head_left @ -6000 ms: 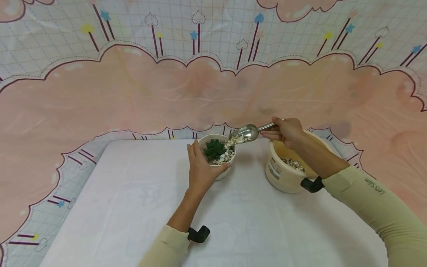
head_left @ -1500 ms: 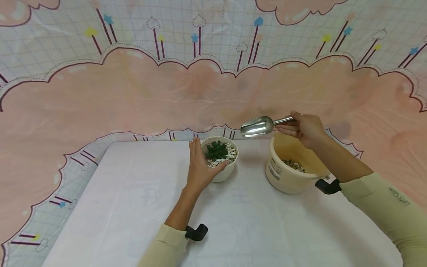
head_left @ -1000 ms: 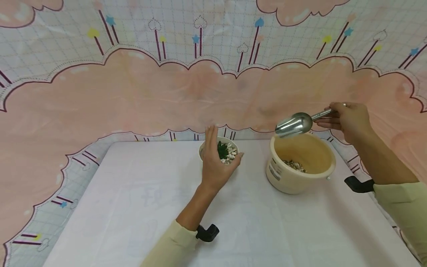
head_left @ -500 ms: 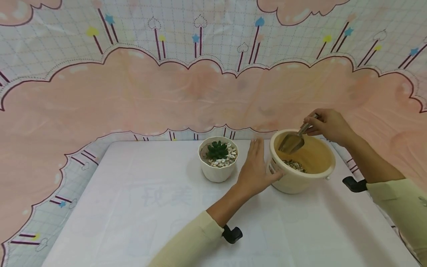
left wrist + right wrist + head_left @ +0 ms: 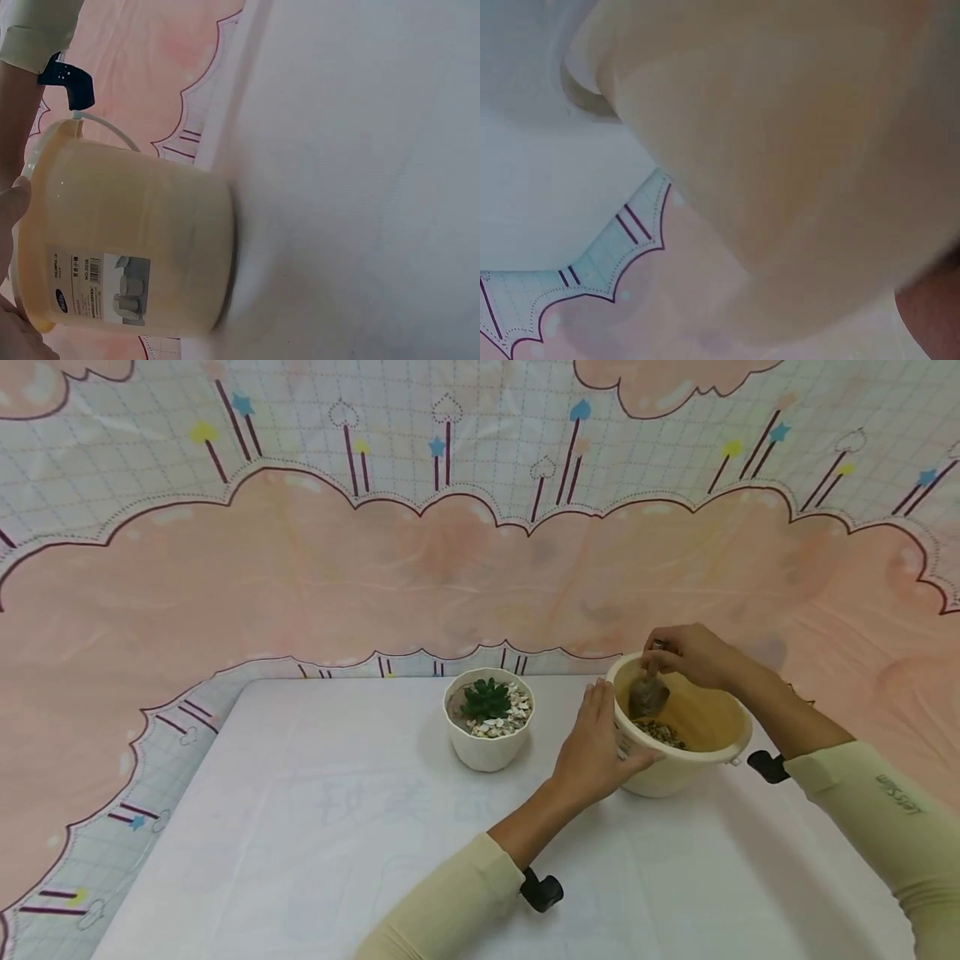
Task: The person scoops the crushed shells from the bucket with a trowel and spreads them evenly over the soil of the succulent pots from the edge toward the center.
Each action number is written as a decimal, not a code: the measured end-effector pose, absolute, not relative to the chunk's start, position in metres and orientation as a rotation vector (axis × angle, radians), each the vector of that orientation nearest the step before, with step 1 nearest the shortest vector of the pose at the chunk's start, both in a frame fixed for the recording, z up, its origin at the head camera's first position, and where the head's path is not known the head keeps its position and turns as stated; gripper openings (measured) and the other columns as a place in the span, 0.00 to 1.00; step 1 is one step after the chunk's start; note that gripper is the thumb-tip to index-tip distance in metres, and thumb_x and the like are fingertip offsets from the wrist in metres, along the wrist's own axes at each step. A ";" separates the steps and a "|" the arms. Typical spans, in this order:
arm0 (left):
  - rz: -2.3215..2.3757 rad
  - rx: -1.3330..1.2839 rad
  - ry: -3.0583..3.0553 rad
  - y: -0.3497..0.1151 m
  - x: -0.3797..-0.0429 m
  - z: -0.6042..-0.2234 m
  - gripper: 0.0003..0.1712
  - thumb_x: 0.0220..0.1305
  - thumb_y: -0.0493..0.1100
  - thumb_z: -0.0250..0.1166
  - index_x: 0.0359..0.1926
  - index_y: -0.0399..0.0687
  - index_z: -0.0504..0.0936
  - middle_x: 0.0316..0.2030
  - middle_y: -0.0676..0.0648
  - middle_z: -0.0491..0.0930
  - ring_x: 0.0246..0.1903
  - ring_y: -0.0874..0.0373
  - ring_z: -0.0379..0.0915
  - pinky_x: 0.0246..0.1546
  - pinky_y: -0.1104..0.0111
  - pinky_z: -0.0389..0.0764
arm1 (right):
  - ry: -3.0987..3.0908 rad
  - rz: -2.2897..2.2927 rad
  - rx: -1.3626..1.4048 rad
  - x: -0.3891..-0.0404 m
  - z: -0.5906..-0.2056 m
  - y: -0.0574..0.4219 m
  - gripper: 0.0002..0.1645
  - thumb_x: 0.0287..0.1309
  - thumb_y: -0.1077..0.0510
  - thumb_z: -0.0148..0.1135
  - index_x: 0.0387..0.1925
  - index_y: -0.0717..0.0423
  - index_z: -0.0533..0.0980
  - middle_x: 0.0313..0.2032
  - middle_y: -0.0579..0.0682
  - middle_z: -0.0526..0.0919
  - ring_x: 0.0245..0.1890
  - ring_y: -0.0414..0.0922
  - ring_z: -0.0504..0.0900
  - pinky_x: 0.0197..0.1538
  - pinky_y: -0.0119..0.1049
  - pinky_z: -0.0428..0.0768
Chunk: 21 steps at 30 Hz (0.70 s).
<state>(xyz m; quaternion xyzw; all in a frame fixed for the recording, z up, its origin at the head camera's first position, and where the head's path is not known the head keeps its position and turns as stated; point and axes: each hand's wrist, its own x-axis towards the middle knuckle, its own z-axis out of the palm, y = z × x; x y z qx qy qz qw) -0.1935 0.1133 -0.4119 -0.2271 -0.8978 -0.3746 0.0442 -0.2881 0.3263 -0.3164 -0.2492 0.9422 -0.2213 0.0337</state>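
Note:
My right hand (image 5: pixel 693 653) grips the handle of a metal scoop (image 5: pixel 647 695), whose bowl points down inside a cream plastic bucket (image 5: pixel 693 758). Small stones (image 5: pixel 660 733) lie in the bottom of the bucket, beside the scoop's tip. Against the bucket's near left side rests my left hand (image 5: pixel 596 752), its fingers straight and its thumb spread along the rim. A label (image 5: pixel 97 289) shows on the bucket wall in the left wrist view. The right wrist view is filled mostly by the blurred bucket (image 5: pixel 780 127); the scoop is hidden there.
Left of the bucket stands a white pot (image 5: pixel 489 753) with a green succulent (image 5: pixel 486 699) and pale stones around it. Both containers are near the far edge of the white table (image 5: pixel 315 827). A patterned pink cloth (image 5: pixel 375 585) hangs behind.
The scoop, which earlier poured stones into the pot, has moved right and down into the bucket. My left hand has left the pot and moved right to the bucket's side.

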 end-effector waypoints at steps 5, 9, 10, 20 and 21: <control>-1.127 -0.702 -2.733 0.113 -0.192 -0.413 0.67 0.64 0.67 0.72 0.85 0.42 0.42 0.83 0.42 0.45 0.82 0.49 0.39 0.74 0.57 0.61 | 2.850 -0.628 -0.815 -0.292 -0.323 0.328 0.07 0.77 0.60 0.60 0.43 0.59 0.81 0.32 0.49 0.86 0.36 0.52 0.87 0.44 0.50 0.86; -1.111 -0.704 -2.722 0.113 -0.192 -0.414 0.67 0.64 0.67 0.72 0.85 0.41 0.42 0.83 0.42 0.46 0.81 0.48 0.41 0.74 0.57 0.61 | 2.848 -0.602 -0.841 -0.295 -0.325 0.331 0.06 0.77 0.60 0.60 0.43 0.59 0.81 0.33 0.48 0.86 0.35 0.51 0.87 0.42 0.49 0.86; -1.108 -0.704 -2.719 0.113 -0.192 -0.414 0.67 0.64 0.67 0.72 0.85 0.41 0.42 0.83 0.41 0.46 0.81 0.47 0.42 0.74 0.57 0.61 | 2.851 -0.588 -0.841 -0.296 -0.325 0.332 0.07 0.77 0.60 0.60 0.43 0.59 0.81 0.33 0.48 0.87 0.35 0.50 0.87 0.42 0.49 0.86; -1.112 -0.697 -2.702 0.112 -0.193 -0.415 0.67 0.63 0.67 0.73 0.84 0.41 0.43 0.83 0.40 0.48 0.81 0.48 0.42 0.75 0.58 0.60 | 2.806 -0.568 -0.718 -0.301 -0.324 0.343 0.09 0.78 0.60 0.59 0.41 0.62 0.80 0.33 0.50 0.85 0.35 0.51 0.88 0.41 0.45 0.88; -1.110 -0.696 -2.700 0.112 -0.193 -0.415 0.67 0.63 0.67 0.73 0.84 0.40 0.43 0.83 0.40 0.48 0.81 0.48 0.42 0.75 0.58 0.60 | 2.799 -0.575 -0.705 -0.300 -0.324 0.343 0.09 0.78 0.60 0.59 0.41 0.63 0.80 0.33 0.50 0.85 0.35 0.52 0.88 0.41 0.46 0.88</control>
